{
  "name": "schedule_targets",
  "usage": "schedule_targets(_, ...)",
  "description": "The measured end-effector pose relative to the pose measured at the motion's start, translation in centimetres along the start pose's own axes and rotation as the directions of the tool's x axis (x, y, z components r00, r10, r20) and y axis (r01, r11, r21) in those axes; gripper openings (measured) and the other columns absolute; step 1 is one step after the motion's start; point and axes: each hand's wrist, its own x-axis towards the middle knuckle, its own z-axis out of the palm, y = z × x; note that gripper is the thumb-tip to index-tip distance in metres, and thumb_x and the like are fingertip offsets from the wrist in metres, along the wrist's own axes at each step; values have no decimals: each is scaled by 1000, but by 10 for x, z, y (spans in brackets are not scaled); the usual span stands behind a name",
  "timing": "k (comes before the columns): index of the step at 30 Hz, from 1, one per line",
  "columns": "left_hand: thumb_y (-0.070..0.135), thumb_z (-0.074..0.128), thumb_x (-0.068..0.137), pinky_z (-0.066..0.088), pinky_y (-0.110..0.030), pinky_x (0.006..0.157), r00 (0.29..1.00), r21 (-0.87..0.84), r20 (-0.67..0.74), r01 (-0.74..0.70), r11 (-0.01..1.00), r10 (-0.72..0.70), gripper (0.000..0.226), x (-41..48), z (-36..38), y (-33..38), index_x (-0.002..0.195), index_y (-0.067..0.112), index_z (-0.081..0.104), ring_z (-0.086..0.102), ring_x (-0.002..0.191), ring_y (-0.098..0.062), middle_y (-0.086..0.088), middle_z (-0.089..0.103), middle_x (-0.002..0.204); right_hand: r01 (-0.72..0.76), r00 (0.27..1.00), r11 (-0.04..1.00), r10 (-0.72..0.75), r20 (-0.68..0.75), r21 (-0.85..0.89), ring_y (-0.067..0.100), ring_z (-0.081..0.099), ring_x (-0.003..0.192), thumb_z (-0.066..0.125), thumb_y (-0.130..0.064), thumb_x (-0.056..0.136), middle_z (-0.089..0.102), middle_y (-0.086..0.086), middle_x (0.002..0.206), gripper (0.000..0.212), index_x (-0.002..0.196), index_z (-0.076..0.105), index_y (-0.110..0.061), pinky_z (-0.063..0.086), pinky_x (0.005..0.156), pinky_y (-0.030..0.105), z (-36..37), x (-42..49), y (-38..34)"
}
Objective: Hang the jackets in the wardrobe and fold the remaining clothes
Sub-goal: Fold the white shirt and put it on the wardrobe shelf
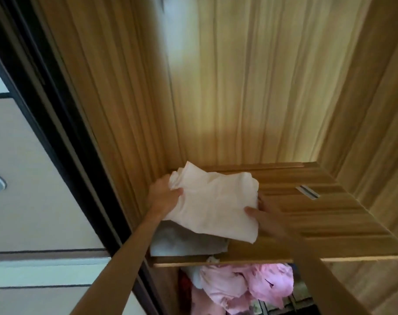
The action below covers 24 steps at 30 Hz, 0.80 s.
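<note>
**Folded white garment going onto the upper wardrobe shelf**

Nearest, lower frame: both your forearms reach up and inward from the bottom edge. Between them, bottom centre, a loose heap of pink clothes (250, 289) sits under the shelf, crumpled and unfolded, soft knit by the look.

Mid frame: your left hand (164, 196) has its fingers closed on the upper left corner of the white garment (214, 203), bunching the cloth there. Your right hand (261, 214) pinches the garment's right edge, thumb on top, fingers hidden beneath. The garment is thin, matte, creased, roughly squared but with a free corner drooping at lower right. It hangs just above a greyish-white folded stack (189, 244) that lies at the left end of the wooden shelf (330, 223); whether they touch, cannot tell.

Far: the shelf is smooth honey-coloured laminate with straight grain; a small silver-and-dark strip (307, 192) lies on it, right of centre. The wardrobe back panel (250, 87) fills the upper frame, same wood. Dark door frame (45, 114) runs diagonally at left.

Risks, as judged:
- The drooping corner may unfold as you let go, spoiling the fold.
- Set off-centre, the garment could tip the stack toward the shelf's front lip and into the pink heap.
- Slick laminate offers little hold; a push may slide the stack.
</note>
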Motion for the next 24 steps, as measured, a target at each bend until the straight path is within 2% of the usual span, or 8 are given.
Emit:
schedule_targets(3, 24, 64, 96, 44, -36, 98, 997, 123, -59, 62, 991, -55, 56, 11, -3, -32, 147, 13, 43, 57, 122, -31, -12, 58, 135, -32, 996, 989, 43, 77, -147, 27, 52, 125, 68, -25, 92, 48, 6, 143, 67, 149, 33, -17, 46, 105, 47, 37, 32, 2)
schedule_targets(5, 25, 61, 96, 47, -42, 98, 998, 405, -60, 37, 913, -14, 67, 11, 6, -54, 153, 14, 28, 56, 123, -33, -14, 51, 141, -25, 990, 925, 75, 119, -378, 29, 39, 139, 63, -37, 94, 34, 6, 155, 77, 155, 20, -16, 34, 115, 44, 57, 45, 18)
schedule_targets(9, 14, 76, 79, 55, -49, 92, 973, 670, -13, -164, 724, 232, 72, -6, 36, -99, 144, 16, 43, 60, 120, -37, -18, 55, 139, 60, 997, 547, -76, 22, -835, 33, 12, 150, 48, -38, 101, 1, 16, 164, 79, 155, -4, -13, 14, 122, 42, 85, 49, 46)
schedule_targets(12, 32, 51, 98, 41, -56, 107, 906, 668, 129, -380, 640, 404, 42, -23, 56, -128, 138, 21, 57, 48, 136, -33, -13, 55, 145, 334, 856, 346, -501, 128, -877, 39, 21, 148, 65, -24, 87, 21, 23, 160, 81, 152, 18, -13, 15, 120, 48, 106, 51, 45)
schedule_targets(15, 49, 26, 104, 29, -58, 114, 936, 717, 211, -344, 606, 281, 55, -23, 63, -145, 142, 22, 55, 39, 143, -32, -13, 44, 153, 519, 785, 152, -473, 399, -841, 30, 19, 148, 45, -37, 95, 34, 16, 157, 58, 147, 43, -11, 14, 123, 47, 116, 67, 66)
schedule_targets(18, 53, 34, 98, 21, -52, 120, 957, 715, 223, -290, 636, 185, 60, -10, 69, -149, 150, 23, 44, 29, 149, -29, -12, 32, 160, 410, 893, 214, -292, 342, -887, 29, 9, 152, 22, -56, 97, 19, 15, 163, 73, 154, 30, -11, 4, 122, 44, 106, 86, 85)
schedule_targets(21, 62, 15, 91, -3, -40, 120, 969, 712, 220, -235, 662, 108, 76, -2, 70, -144, 158, 27, 25, 11, 154, -23, -7, 12, 167, 293, 951, 257, -181, 252, -921, 25, -7, 153, 15, -62, 95, -4, 8, 166, 79, 158, 2, -16, 2, 122, 47, 98, 103, 83)
schedule_targets(24, 64, 0, 84, -7, -38, 120, 974, 708, 217, -207, 675, 71, 86, -1, 69, -139, 159, 27, 15, 0, 154, -20, -4, 2, 168, 244, 966, 277, -150, 209, -929, 24, -6, 153, 20, -57, 100, -4, 7, 166, 75, 158, 0, -15, 5, 122, 48, 100, 105, 74)
